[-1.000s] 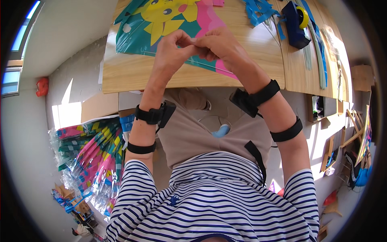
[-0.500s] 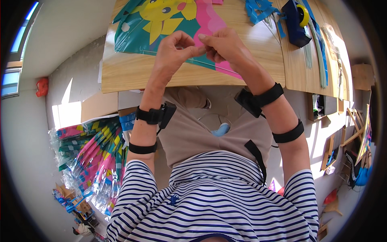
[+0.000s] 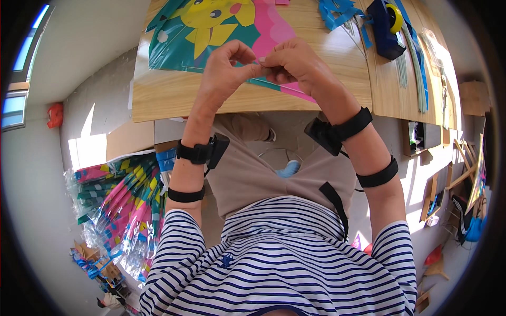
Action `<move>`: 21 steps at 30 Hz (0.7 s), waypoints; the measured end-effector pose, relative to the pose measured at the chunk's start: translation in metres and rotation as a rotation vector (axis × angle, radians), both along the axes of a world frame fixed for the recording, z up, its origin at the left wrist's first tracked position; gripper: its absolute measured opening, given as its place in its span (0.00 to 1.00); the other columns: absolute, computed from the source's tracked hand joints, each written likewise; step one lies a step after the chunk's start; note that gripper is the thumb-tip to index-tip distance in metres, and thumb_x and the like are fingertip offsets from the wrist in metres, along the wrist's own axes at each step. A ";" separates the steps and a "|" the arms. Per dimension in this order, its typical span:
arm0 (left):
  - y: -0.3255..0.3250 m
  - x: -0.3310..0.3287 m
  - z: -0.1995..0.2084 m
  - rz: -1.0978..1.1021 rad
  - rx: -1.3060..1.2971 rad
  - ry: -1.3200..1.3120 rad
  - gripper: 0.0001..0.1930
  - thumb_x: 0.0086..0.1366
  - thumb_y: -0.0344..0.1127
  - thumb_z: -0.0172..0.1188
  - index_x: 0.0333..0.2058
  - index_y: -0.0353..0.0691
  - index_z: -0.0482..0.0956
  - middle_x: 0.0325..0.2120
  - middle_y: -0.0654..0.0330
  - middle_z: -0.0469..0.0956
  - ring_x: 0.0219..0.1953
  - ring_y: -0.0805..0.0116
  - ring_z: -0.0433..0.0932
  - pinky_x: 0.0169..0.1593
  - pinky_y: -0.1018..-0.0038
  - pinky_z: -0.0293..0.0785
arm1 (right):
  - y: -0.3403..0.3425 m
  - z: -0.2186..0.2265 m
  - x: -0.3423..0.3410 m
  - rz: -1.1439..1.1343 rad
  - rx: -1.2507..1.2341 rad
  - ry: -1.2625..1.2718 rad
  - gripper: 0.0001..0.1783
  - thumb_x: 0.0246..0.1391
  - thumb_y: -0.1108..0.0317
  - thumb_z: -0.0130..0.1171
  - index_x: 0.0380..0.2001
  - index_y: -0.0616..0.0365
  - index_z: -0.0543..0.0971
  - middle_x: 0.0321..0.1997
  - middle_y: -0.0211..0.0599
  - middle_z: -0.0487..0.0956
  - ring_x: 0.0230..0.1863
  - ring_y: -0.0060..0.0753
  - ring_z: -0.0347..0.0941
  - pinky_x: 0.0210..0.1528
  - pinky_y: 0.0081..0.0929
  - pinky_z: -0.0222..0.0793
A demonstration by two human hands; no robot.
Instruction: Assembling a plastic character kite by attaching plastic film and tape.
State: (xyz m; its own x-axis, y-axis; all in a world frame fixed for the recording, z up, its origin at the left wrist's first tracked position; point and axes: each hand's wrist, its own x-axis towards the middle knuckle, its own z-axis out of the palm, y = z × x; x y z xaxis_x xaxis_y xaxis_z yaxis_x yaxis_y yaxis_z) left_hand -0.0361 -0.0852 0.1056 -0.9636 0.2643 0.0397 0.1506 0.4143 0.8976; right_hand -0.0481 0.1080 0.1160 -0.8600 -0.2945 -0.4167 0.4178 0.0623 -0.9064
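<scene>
A thin printed sheet [image 3: 174,52], teal and pink with a yellow cartoon figure, lies on the wooden table, its look like that of a kite. Over its near edge my two hands meet. My left hand [image 3: 225,68] is closed in a pinch, thumb and forefinger tips together. Against those tips rests my right hand [image 3: 296,64], also pinching, its other fingers curled under. Whatever sits between the fingertips is too small or hidden to make out. A thin pale line, perhaps a rod, runs along the sheet's near edge below the hands.
Right of the sheet are blue strips [image 3: 337,13], a dark blue tape dispenser [image 3: 385,31] with a yellow roll, and thin pale rods [image 3: 412,68]. Bagged colourful folded bundles [image 3: 121,205] stand at my left. The table's near edge [image 3: 253,111] runs before my knees.
Both hands stay pinched together over the sheet. My right fingers have shifted slightly, now curled more under the thumb; the sheet lies almost as before.
</scene>
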 end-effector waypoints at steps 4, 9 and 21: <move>-0.004 0.002 -0.007 -0.037 0.107 0.006 0.13 0.53 0.30 0.74 0.35 0.40 0.79 0.32 0.68 0.78 0.39 0.79 0.75 0.40 0.80 0.71 | 0.005 -0.005 0.001 0.001 0.126 0.098 0.09 0.52 0.69 0.67 0.23 0.64 0.81 0.20 0.36 0.79 0.18 0.21 0.71 0.19 0.17 0.64; -0.021 -0.008 -0.039 0.160 0.122 -0.098 0.08 0.56 0.27 0.70 0.32 0.38 0.79 0.28 0.68 0.78 0.35 0.79 0.75 0.38 0.80 0.71 | 0.017 -0.005 0.008 0.017 0.180 0.062 0.09 0.51 0.71 0.66 0.21 0.63 0.79 0.19 0.35 0.78 0.17 0.20 0.69 0.20 0.18 0.64; -0.016 -0.013 -0.103 0.199 -0.077 0.041 0.05 0.55 0.24 0.66 0.29 0.34 0.77 0.22 0.65 0.76 0.27 0.78 0.73 0.33 0.77 0.70 | 0.039 -0.014 0.022 0.062 0.452 0.138 0.09 0.51 0.69 0.64 0.23 0.64 0.78 0.19 0.34 0.77 0.17 0.20 0.68 0.21 0.22 0.63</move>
State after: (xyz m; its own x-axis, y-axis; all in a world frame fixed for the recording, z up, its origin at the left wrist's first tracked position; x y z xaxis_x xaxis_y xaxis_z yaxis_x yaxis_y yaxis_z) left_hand -0.0494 -0.1014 0.0030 -0.9952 0.0723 0.0665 0.0941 0.5068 0.8569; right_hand -0.0259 0.1469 0.1022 -0.9028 -0.1628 -0.3980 0.2783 0.4843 -0.8294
